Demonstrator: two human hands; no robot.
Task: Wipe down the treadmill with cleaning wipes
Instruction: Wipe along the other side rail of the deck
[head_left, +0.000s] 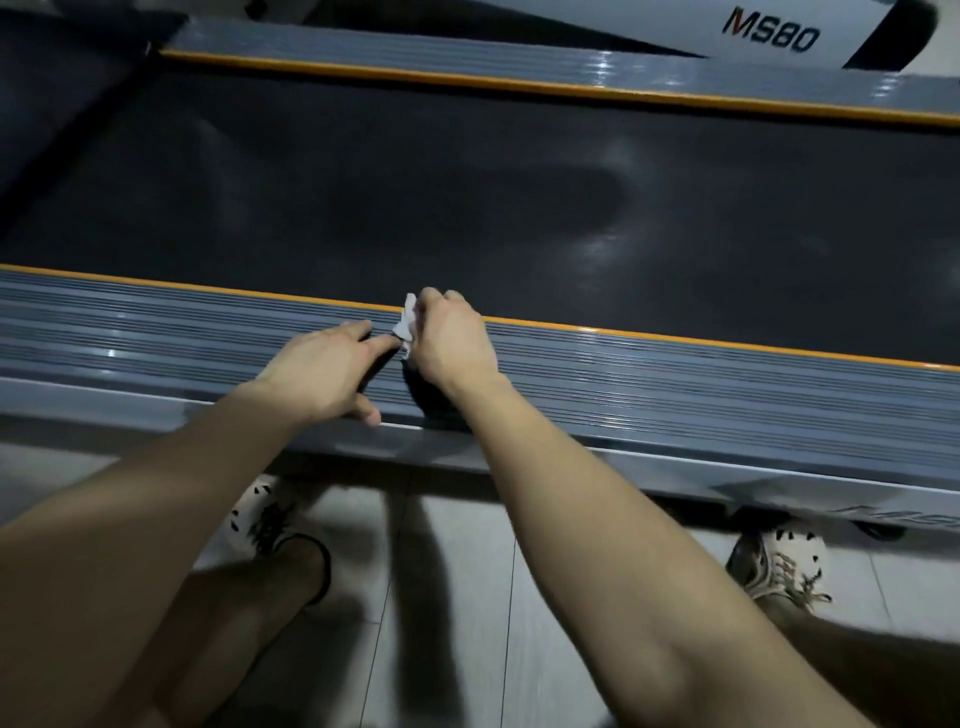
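The treadmill lies across the view, with a dark belt (467, 192) between two ribbed grey side rails edged in orange. On the near rail (675, 379) my right hand (452, 338) grips a small crumpled white wipe (408, 325), pressed against the ribs close to the orange strip. My left hand (322, 371) rests on the same rail just left of it, fingers straight and pointing toward the wipe, thumb at the rail's outer edge. Most of the wipe is hidden under my right hand.
The far side rail (519, 65) runs along the top, with a white upright marked MS80 (769, 31) behind it. My two feet in pale patterned shoes (784, 566) stand on the light tiled floor (457, 597) below the near rail.
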